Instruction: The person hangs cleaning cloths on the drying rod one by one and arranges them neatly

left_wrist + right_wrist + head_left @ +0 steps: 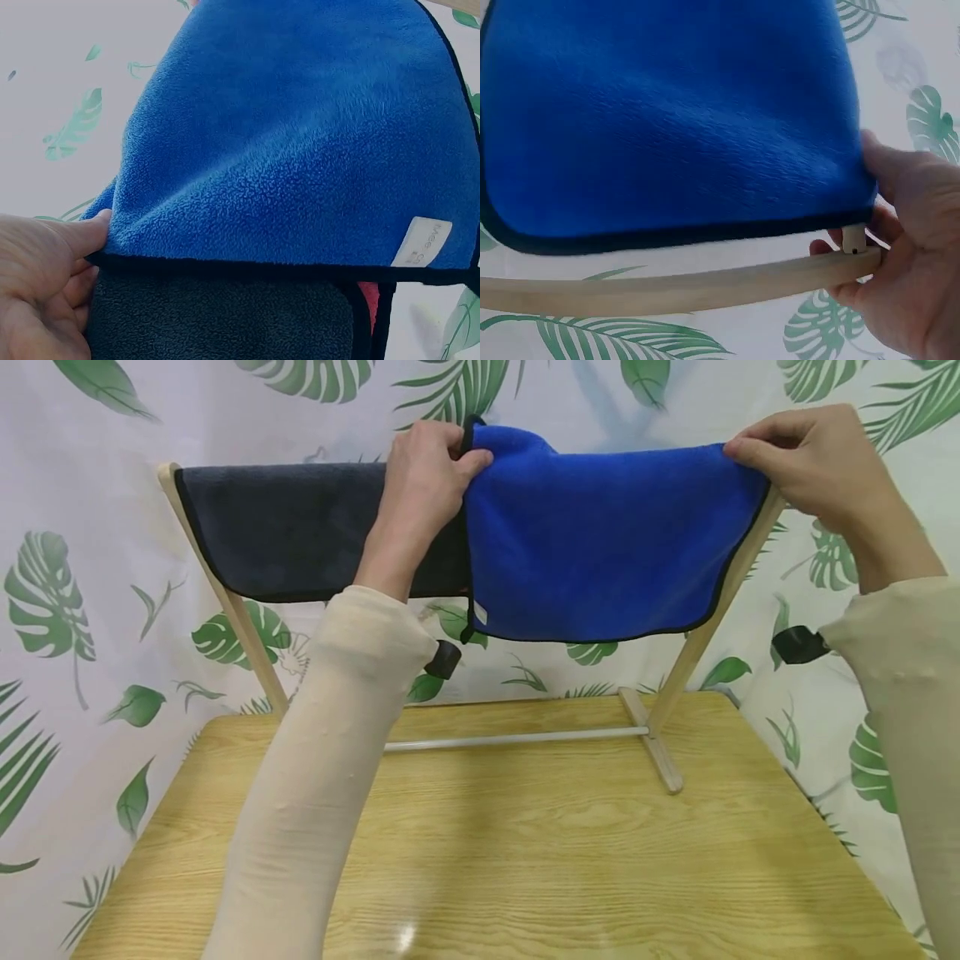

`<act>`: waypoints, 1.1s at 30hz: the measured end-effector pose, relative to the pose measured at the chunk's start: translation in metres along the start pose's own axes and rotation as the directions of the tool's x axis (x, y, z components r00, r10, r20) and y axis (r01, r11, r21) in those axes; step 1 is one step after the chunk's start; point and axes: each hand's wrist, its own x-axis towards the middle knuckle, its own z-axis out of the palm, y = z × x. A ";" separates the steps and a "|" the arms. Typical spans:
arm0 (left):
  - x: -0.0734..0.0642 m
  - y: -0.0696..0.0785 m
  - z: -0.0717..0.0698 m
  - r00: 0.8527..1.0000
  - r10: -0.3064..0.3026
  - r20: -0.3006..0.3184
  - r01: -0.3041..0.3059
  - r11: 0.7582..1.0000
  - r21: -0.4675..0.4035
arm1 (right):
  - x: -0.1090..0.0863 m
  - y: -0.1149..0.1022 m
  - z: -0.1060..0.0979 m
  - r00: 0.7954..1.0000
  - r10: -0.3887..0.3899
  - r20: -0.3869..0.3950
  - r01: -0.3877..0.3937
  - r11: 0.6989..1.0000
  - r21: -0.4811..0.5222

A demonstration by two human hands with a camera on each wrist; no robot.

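A blue towel (607,543) with black edging hangs folded over the top of a wooden rack (243,627), on its right half. My left hand (426,477) pinches the towel's upper left edge, lifting it a little above the bar line. At the upper right corner my right hand (821,464) pinches the fold between thumb and fingers, beside the rack's post (705,289). A dark grey towel (285,527) drapes over the left half, its right end tucked behind the blue one. In the left wrist view a white tag (424,241) shows near the blue towel's bottom edge.
The rack stands at the back of a wood-grain table (540,852), with a white lower crossbar (517,739) and a wooden foot (660,760). Behind it hangs a leaf-patterned backdrop (97,610). A red patch (370,296) shows beside the grey towel.
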 end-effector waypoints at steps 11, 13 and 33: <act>0.000 0.001 0.000 1.000 0.003 0.009 -0.003 1.000 -0.008 | 0.003 -0.009 0.010 0.977 0.042 -0.207 -0.061 0.995 -0.081; 0.001 0.001 0.000 1.000 -0.007 0.016 0.007 1.000 0.002 | 0.000 -0.005 0.009 0.986 0.023 -0.164 -0.039 0.995 -0.097; 0.011 0.020 -0.002 0.990 0.138 0.017 -0.139 0.990 0.029 | -0.007 -0.004 0.015 1.000 0.002 -0.001 -0.002 1.000 -0.027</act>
